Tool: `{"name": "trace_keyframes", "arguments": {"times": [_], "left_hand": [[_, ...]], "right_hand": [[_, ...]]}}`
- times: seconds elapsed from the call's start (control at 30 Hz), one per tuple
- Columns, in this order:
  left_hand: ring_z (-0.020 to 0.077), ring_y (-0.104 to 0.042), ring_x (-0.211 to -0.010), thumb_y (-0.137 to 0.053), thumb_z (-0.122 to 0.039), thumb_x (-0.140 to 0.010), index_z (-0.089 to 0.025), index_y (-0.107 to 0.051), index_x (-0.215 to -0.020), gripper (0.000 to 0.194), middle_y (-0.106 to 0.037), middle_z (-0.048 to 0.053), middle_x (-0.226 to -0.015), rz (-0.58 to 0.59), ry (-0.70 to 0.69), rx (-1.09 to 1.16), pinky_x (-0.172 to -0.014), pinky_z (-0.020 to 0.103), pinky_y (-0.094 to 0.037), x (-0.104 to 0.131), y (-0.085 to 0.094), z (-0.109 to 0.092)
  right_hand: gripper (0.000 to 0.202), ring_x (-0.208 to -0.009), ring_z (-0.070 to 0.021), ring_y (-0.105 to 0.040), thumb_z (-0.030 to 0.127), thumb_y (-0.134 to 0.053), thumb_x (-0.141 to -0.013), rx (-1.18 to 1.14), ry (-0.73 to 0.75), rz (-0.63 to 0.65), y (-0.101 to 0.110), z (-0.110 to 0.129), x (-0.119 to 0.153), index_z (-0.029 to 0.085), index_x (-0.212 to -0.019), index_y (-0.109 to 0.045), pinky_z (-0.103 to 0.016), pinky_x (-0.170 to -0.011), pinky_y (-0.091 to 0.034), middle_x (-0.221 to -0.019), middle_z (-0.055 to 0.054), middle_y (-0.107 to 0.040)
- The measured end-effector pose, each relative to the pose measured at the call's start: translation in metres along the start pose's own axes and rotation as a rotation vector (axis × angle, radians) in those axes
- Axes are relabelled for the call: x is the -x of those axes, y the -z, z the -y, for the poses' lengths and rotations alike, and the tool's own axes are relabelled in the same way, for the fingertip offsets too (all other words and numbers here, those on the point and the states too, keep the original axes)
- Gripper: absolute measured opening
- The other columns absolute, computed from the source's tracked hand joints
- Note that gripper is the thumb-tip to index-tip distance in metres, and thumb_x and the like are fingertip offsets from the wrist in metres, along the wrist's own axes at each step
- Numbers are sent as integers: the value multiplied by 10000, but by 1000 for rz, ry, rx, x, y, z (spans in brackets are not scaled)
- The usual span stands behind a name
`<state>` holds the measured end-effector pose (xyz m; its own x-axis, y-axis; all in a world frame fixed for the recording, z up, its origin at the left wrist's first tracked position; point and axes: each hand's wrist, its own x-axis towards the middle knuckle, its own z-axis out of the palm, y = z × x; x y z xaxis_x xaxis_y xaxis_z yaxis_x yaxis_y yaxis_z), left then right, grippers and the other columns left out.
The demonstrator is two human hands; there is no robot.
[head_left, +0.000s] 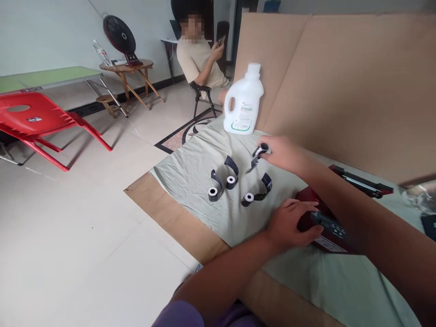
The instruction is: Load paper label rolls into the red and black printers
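Note:
My right hand (282, 153), slightly blurred, reaches over the cloth with its fingers closed on a small dark-wrapped paper roll (263, 149), whose dark strip hangs below it. My left hand (292, 222) grips the left end of a dark red machine (329, 243) with a grey button panel, thumb at the front and fingers over the top. My right forearm hides part of that machine. Three similar rolls stand or lie on the pale green cloth (190, 175): a left roll (213, 194), a middle roll (231, 182) and a right roll (247, 199), each with a curled dark strip.
A white plastic jug (243, 102) stands at the cloth's far edge before a tall cardboard sheet (340, 86). A black and red bar-like part (363, 180) lies behind my right forearm. Further off are a seated person (200, 59), a red chair (37, 113) and a fan (121, 36).

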<state>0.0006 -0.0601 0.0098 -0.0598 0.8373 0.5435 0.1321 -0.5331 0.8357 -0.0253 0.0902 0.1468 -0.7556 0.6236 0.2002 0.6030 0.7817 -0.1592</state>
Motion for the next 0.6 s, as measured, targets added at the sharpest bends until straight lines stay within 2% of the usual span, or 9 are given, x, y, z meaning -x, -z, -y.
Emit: {"name": "trace_keyframes", "arguments": {"times": [0.13, 0.23, 0.3, 0.4, 0.5, 0.57, 0.6], "left_hand": [[254, -625, -1129, -653, -378, -828, -228, -601, -1113, 326, -713, 59, -1127, 43, 36, -34, -1052, 396, -458, -1, -1, 4], [270, -634, -1120, -671, -363, -816, -228, -589, -1035, 271, -707, 65, -1092, 82, 44, -33, -1072, 421, -439, -1, -3, 9], [278, -633, -1116, -689, -368, -803, -229, -577, -993, 260, -703, 67, -1075, 85, 61, -35, -1077, 434, -436, 0, -5, 12], [264, -641, -1069, -678, -342, -806, -224, -574, -970, 227, -698, 59, -1025, 58, 47, -35, -1060, 421, -444, 0, -6, 12], [249, -636, -1066, -665, -307, -816, -221, -582, -1024, 240, -698, 51, -1035, 50, 47, -21, -1052, 405, -445, -1, -5, 8], [256, -613, -1117, -676, -307, -817, -227, -581, -1086, 297, -696, 48, -1088, 50, 78, -17, -1049, 409, -449, -1, -3, 4], [262, -599, -1147, -680, -309, -818, -231, -580, -1108, 317, -693, 46, -1114, 59, 99, -21, -1049, 418, -452, -2, -2, 2]], "right_hand": [[168, -769, -186, -651, 238, -668, -826, 198, 46, 78, -56, -9, -39, 166, -975, -695, -266, -663, -435, -872, -51, -691], [168, -804, -190, -662, 276, -674, -855, 195, 73, 158, -89, -22, -48, 172, -985, -699, -273, -696, -445, -888, -54, -687], [181, -812, -198, -670, 281, -672, -868, 182, 44, 219, -101, -30, -49, 172, -1009, -701, -284, -712, -457, -903, -59, -688], [346, -848, -217, -678, 298, -705, -851, 188, 7, 263, -98, -36, -46, 161, -1165, -655, -299, -746, -474, -973, -75, -696], [571, -973, -269, -666, 344, -721, -846, 139, -64, 267, -73, -31, -36, 114, -1338, -544, -349, -833, -479, -1148, -131, -673], [593, -1052, -298, -641, 370, -706, -857, 54, -83, 313, -52, -17, -20, 106, -1362, -541, -377, -882, -466, -1242, -152, -642], [580, -1073, -300, -632, 384, -702, -858, -4, -58, 377, -43, -8, -10, 125, -1357, -561, -374, -891, -460, -1267, -142, -637]]}}
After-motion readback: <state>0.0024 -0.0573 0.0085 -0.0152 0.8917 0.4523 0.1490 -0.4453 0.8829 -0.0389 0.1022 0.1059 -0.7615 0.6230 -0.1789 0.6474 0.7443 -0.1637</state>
